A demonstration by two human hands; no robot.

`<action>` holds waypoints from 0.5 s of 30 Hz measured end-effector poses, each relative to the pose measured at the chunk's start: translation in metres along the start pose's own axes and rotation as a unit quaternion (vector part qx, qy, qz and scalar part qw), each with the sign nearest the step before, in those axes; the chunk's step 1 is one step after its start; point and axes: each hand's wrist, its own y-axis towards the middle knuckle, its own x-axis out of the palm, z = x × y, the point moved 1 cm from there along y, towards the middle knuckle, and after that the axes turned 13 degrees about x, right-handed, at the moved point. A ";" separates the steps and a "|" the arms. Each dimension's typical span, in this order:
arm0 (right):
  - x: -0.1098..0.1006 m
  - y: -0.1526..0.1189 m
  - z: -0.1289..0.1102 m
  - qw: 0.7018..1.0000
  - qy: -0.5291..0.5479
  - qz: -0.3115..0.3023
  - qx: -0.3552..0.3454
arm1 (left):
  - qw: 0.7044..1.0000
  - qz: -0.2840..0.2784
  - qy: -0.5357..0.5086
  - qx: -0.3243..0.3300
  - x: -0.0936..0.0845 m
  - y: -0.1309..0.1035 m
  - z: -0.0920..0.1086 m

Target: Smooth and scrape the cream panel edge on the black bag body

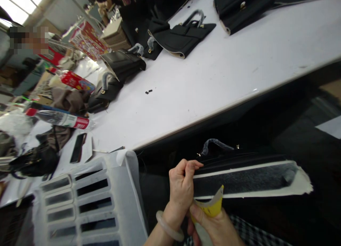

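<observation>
A black handbag (239, 182) lies across my lap, its long white-edged opening turned up and its plastic-wrapped handle (217, 143) on the far side. My left hand (182, 185), with a pale bangle on the wrist, is closed at the bag's left end. Just below it, my right hand (213, 224) grips a curled yellow strip (213, 207) with a pale inner face. The strip's top edge is against the bag's near white edge; whether they are joined I cannot tell. My right hand's lower fingers are partly hidden.
The white table (186, 96) runs diagonally ahead, with several black handbags (183, 34) along its far side. To the left are a plastic bottle (61, 118), a phone (77, 148) and a red carton (76, 80). A white slotted plastic crate (119, 189) stands close by my left arm.
</observation>
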 end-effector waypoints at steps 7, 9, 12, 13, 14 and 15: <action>-0.009 0.000 0.008 0.997 0.070 -0.042 -0.004 | 0.974 -0.048 0.208 0.074 0.006 0.005 0.014; -0.011 -0.001 0.016 0.989 0.132 -0.058 -0.027 | 0.957 -0.062 0.244 0.141 0.010 0.005 0.022; -0.013 -0.006 0.024 0.979 0.178 -0.088 -0.054 | 0.949 -0.076 0.235 0.197 0.015 0.005 0.031; -0.013 -0.010 0.026 0.980 0.171 -0.087 -0.051 | 0.953 -0.075 0.216 0.201 0.015 0.006 0.033; -0.014 -0.014 0.027 0.985 0.154 -0.071 -0.041 | 0.959 -0.067 0.187 0.202 0.014 0.006 0.032; -0.015 -0.020 0.027 0.991 0.123 -0.047 -0.029 | 0.969 -0.048 0.145 0.196 0.012 0.007 0.031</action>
